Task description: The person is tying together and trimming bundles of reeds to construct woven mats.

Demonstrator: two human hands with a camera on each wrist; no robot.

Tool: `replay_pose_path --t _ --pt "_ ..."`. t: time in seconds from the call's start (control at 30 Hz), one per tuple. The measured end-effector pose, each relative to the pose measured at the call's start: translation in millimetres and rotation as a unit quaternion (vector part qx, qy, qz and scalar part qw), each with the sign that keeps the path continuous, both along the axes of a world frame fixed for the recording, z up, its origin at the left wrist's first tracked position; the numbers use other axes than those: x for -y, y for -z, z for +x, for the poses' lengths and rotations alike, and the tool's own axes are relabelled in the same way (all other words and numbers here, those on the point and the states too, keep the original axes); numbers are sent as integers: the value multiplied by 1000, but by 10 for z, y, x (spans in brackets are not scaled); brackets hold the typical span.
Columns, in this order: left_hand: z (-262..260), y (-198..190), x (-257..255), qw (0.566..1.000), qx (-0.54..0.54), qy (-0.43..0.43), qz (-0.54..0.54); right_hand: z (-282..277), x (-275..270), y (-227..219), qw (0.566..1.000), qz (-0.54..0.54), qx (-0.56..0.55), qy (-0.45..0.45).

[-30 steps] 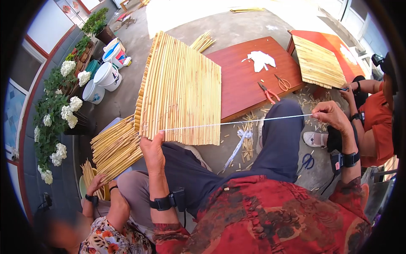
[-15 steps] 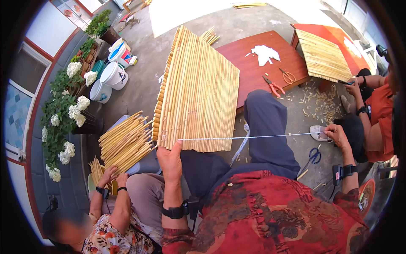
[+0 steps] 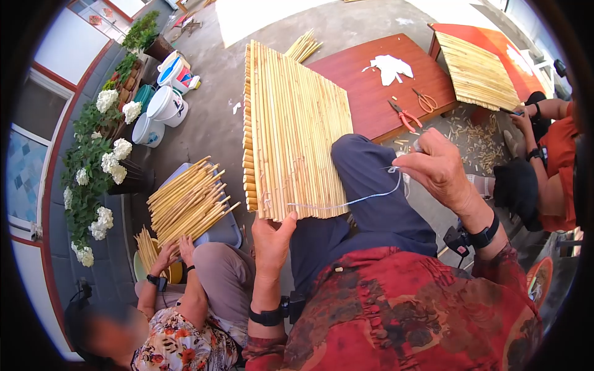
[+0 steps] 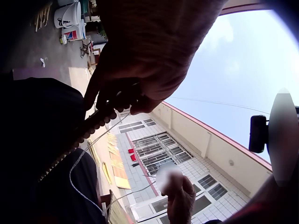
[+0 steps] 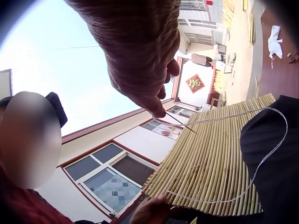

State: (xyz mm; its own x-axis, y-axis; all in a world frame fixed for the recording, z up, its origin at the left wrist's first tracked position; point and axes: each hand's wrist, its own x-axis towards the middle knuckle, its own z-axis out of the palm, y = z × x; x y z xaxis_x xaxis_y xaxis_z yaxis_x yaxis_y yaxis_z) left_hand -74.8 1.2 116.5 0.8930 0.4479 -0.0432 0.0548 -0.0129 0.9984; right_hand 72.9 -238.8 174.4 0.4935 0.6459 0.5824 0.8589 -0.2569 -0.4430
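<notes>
Left hand: the left hand gripped the near edge of the reed mat, propped on the lap.
Right hand: the right hand pinched a needle with slack white thread.
Ground: grey concrete yard.
Surroundings: red table, 2 scissors, white buckets, flowering plants.

Our left hand reaches forward, fingers curled in a grip, thumb up. Our right hand is raised beside it, fingertips pinched together, wrist bent.
</notes>
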Motion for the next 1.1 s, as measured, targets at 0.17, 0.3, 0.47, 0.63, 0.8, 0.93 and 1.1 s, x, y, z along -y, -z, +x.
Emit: replay_pose_path --t 0.17,0.3,0.47,0.63,0.8,0.93,1.1 --pt "-71 -47 62 999 12 -39 -27 -190 -604 232 890 103 -428 -121" --pt "-87 -124 118 999 -16 -47 8 -201 -861 636 772 165 -571 -226" --pt "-334 -205 100 993 -112 -21 -17 -247 -847 772 721 177 -628 -233" --pt "-369 -453 230 985 -138 79 -72 -213 -708 674 740 154 -591 -280" --pt "-248 -374 239 982 -91 98 -132 -218 -638 615 837 83 -395 -370" --pt "-219 -389 273 989 -118 88 5 -174 -613 621 868 20 -306 -391" --pt "-229 -386 353 956 -92 50 273 -7 -637 356 908 22 -240 -344"
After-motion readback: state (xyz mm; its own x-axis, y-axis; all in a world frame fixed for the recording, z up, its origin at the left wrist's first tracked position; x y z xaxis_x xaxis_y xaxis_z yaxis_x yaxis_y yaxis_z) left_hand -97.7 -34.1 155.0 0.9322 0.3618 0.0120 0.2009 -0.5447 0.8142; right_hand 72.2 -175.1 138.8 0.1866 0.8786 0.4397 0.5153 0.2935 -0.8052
